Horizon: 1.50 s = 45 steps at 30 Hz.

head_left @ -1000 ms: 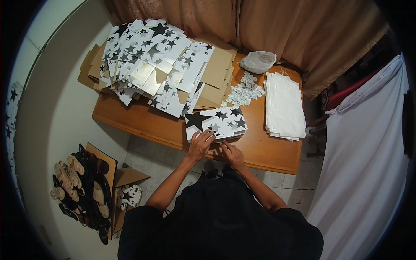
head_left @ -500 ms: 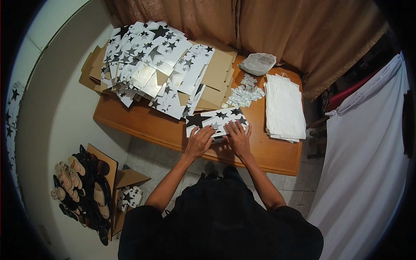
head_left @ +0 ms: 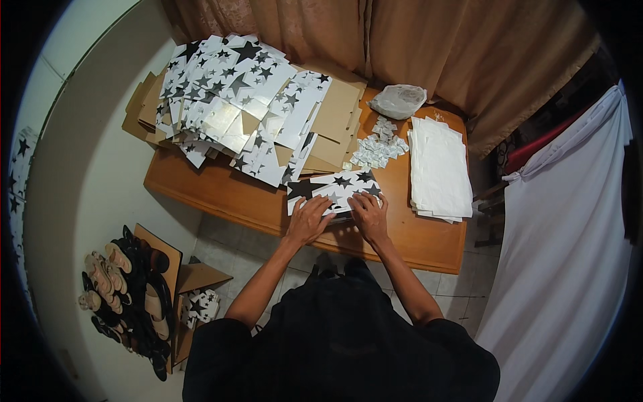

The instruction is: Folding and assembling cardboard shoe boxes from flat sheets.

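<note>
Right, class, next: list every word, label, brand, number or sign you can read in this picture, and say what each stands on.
Readable text: none.
Star-patterned box: printed stars, no lettering I can make out.
Small packets: any print is too small to read.
Black shirt: a faint mark, too dim to read.

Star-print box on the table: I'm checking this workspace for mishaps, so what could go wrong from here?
The box sits near the table's front edge, so a pull might tip it off. With the left hand and right hand both on its top, pressing hard could dent it. The uneven pile of star-print card might slide toward the box if bumped.
</note>
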{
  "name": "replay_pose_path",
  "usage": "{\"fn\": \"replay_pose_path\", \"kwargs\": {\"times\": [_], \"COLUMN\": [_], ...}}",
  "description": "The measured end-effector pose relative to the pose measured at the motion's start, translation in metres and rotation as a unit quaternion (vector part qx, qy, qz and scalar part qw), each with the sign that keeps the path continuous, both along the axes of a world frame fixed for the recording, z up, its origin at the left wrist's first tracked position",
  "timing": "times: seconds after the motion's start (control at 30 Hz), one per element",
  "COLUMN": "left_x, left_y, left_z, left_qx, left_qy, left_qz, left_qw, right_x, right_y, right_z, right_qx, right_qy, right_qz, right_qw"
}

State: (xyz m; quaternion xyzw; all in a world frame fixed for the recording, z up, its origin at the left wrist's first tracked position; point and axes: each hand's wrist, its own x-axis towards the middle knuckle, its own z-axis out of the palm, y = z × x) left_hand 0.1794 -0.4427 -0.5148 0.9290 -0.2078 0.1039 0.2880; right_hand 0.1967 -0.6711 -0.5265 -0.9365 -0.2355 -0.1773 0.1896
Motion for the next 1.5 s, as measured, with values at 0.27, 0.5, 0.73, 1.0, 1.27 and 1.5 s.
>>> {"fn": "replay_pose_path", "kwargs": {"times": [0.27,0.5,0.73,1.0,1.27,1.5], "left_x": [0.003,0.005,0.016,0.015,0.025,0.024], "left_y": [0.005,0.000,0.004,-0.002,-0.004,-0.008], "left_z": [-0.018,0.000,0.004,0.024,0.023,0.016], "left_qx": [-0.019,0.033,0.000,-0.029,-0.024,-0.030], "left_qy": [-0.030,-0.048,-0.064,-0.084,-0.074,-0.069], "left_qz": [-0.043,-0.006,-0.056,-0.035,0.004,0.013], "left_qw": [0.998,0.998,0.996,0.995,0.997,0.997], "right_x": [-0.005,0.003,0.004,0.017,0.024,0.020], "right_y": [0.002,-0.002,0.007,-0.001,0.012,0.011], "right_z": [0.020,0.002,0.014,0.021,0.024,0.030], "right_qx": [0.035,0.030,0.060,0.071,0.088,0.109], "right_qy": [0.033,-0.053,-0.063,-0.094,-0.135,-0.075], "right_qz": [0.035,0.056,0.060,0.102,0.092,0.101], "right_qw": [0.998,0.997,0.994,0.988,0.983,0.986]}}
